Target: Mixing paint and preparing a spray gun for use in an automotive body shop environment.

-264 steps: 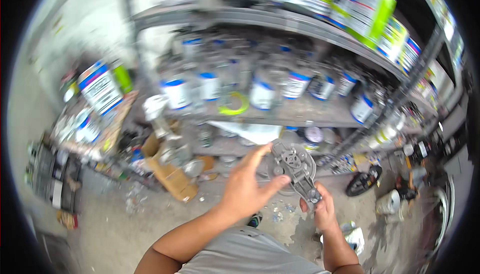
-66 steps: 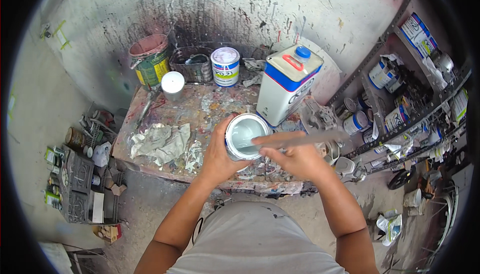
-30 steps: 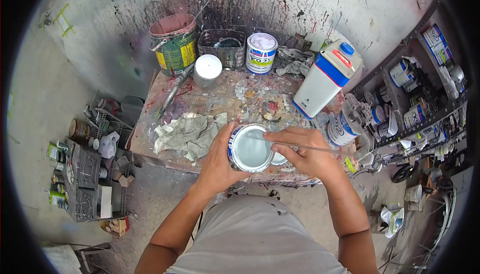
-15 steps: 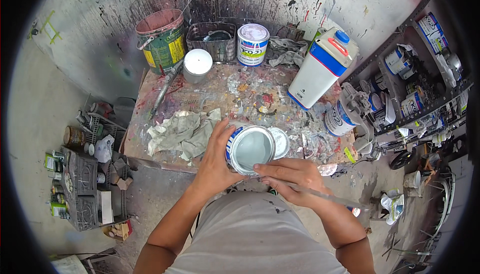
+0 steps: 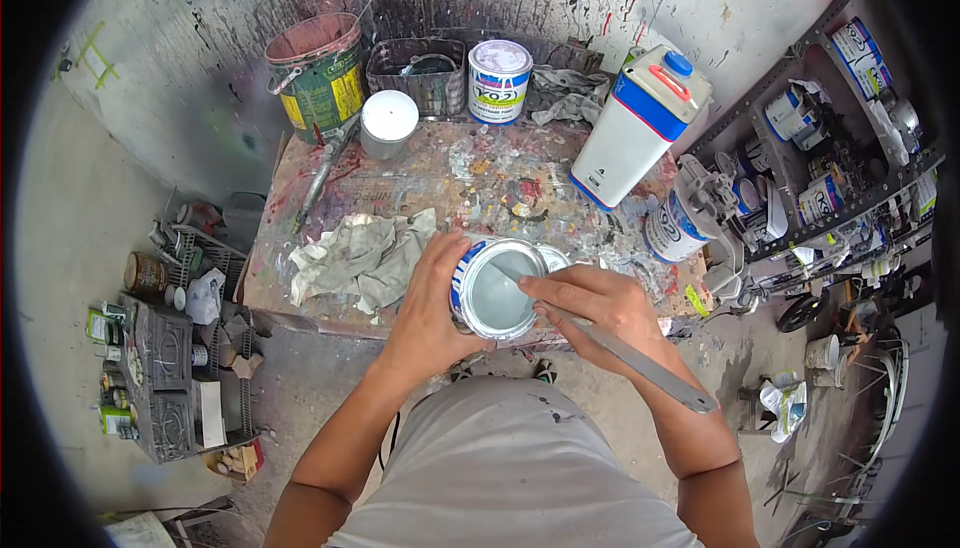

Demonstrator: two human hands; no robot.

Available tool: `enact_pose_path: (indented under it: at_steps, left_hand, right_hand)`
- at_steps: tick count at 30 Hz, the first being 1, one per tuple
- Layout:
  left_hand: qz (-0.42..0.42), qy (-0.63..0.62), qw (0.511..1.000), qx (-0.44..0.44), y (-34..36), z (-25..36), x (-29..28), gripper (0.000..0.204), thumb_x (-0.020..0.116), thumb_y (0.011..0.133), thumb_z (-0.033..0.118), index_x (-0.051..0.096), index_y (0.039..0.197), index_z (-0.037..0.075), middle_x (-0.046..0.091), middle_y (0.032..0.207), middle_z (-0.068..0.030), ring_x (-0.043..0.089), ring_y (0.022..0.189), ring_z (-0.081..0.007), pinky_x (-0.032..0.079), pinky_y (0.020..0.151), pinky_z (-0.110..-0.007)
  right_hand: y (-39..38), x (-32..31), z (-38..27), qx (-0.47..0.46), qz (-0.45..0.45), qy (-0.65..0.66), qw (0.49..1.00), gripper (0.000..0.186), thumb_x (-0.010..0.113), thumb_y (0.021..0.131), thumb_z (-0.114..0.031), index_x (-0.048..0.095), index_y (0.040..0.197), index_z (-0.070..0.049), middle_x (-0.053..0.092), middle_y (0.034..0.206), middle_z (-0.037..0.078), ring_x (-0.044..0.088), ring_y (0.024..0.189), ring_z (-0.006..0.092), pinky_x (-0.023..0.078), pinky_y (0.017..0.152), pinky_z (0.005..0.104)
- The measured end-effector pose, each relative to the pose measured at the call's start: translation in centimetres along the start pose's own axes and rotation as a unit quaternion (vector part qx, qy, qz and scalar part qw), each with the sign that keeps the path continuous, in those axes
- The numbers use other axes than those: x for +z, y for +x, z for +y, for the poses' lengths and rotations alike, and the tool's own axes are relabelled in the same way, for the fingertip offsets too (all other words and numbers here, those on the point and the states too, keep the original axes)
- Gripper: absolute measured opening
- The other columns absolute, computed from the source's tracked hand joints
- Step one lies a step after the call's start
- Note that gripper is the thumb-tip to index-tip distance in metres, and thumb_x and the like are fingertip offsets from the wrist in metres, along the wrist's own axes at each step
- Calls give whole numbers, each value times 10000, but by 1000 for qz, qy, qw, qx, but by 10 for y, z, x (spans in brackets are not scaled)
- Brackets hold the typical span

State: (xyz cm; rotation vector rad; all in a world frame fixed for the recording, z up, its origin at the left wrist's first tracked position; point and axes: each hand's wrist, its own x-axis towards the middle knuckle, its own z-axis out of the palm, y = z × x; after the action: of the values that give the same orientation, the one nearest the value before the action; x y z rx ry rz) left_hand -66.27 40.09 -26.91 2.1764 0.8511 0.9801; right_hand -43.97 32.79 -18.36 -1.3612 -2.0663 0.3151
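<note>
My left hand is wrapped round the left side of an open paint can, tilted toward me at the table's near edge. Pale grey paint fills the inside. In my right hand, pinched between thumb and fingers, is a flat metal stirring stick. Its lower end dips into the paint, and its other end sticks out past my right wrist. A round white lid lies behind the can, mostly covered by the can and my right hand.
A crumpled rag lies left of the can. At the back stand a green bucket, a white-topped cup, a paint can and a tall rectangular canister. Another can and a crowded shelf are at right.
My right hand has moved away from me over the can, and the stick's dipped end now shows farther back in the paint. My left hand keeps its hold.
</note>
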Motion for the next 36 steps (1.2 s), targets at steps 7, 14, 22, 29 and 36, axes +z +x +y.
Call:
enact_pose_path:
  at_steps: [7, 14, 22, 29, 36]
  left_hand:
    - [15, 29, 999, -2, 6, 2, -1, 1116, 944, 548, 192, 330, 1469, 52, 408, 1481, -225, 399, 1386, -428, 343, 1161, -501]
    - [57, -46, 996, -43, 23, 4, -1, 1135, 960, 573, 259, 309, 1473, 25, 410, 1462, -231, 437, 1356, -406, 375, 1135, -470]
    - [15, -94, 995, -22, 39, 19, 14, 1171, 974, 553, 259, 303, 1484, 27, 448, 1422, -220, 473, 1328, -393, 401, 1112, -463]
    - [-11, -106, 994, 4, 49, 37, 29, 1173, 984, 545, 244, 313, 1482, 27, 481, 1410, -195, 502, 1314, -363, 414, 1100, -454]
    - [-31, -122, 992, 21, 53, 42, 42, 1153, 973, 553, 263, 327, 1478, 26, 435, 1448, -235, 457, 1351, -404, 396, 1122, -475]
  right_hand:
    - [-12, 19, 11, 217, 85, 303, 924, 223, 661, 946, -71, 689, 1151, 12, 735, 951, 99, 711, 722, 213, 589, 625, 335]
    - [-32, -37, 58, 239, 285, 555, 744, 303, 607, 990, -126, 611, 1242, 42, 732, 983, 198, 755, 759, 257, 659, 688, 340]
    - [-45, -68, 55, 194, 301, 575, 736, 297, 572, 1003, -102, 595, 1263, 41, 730, 978, 200, 757, 773, 270, 664, 711, 366]
    - [-67, -77, 55, 230, 321, 563, 726, 301, 570, 1011, -118, 595, 1270, 32, 730, 973, 208, 757, 781, 281, 665, 716, 373]
    - [-80, -82, 54, 242, 336, 566, 713, 301, 560, 1016, -120, 594, 1276, 28, 728, 992, 219, 757, 795, 286, 665, 725, 376]
